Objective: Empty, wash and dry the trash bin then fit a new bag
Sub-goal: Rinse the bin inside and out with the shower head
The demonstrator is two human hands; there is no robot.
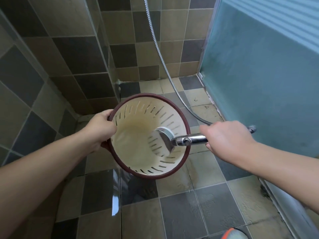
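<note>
Both hands are clamped, left hand (101, 129) on the trash bin (148, 135) rim, right hand (227, 135) round the shower head (172, 138) handle; floor could be soaked through the slots

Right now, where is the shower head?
In the head view, the shower head is centre-right, poked inside the tilted bin, its handle gripped by the right hand; the left hand holds the bin's rim.
</note>
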